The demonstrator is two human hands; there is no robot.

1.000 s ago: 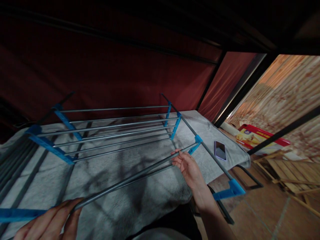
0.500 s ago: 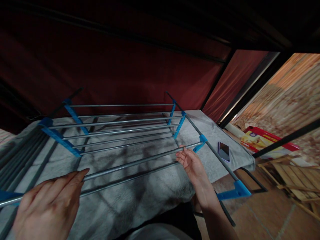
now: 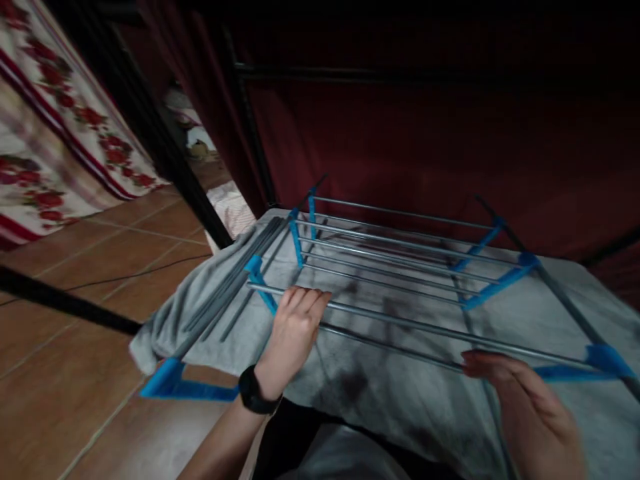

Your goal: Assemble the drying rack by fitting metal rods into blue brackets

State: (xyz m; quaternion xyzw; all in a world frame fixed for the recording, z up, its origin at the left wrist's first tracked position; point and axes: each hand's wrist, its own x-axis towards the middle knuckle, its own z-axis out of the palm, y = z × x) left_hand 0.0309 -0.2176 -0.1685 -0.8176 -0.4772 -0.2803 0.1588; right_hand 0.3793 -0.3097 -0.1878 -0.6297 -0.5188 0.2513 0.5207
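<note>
A rack of grey metal rods with blue plastic brackets stands on a grey blanket. My left hand, with a black watch at the wrist, is wrapped over the near upper metal rod, close to its left bracket. Toward the right end, my right hand has its fingers together at the near lower metal rod, just below the upper one. Its thumb is hard to make out. The right bracket is beyond that hand.
Several loose grey tubes lie along the blanket's left side. Another blue bracket juts out over the tiled floor. Dark bed-frame posts and a dark red curtain surround the rack. A flowered cloth hangs at left.
The view has swung left, bringing the loose tubes and floor into sight; the phone has left it. Both hands stay at the near rods, my right hand now lower against them.
</note>
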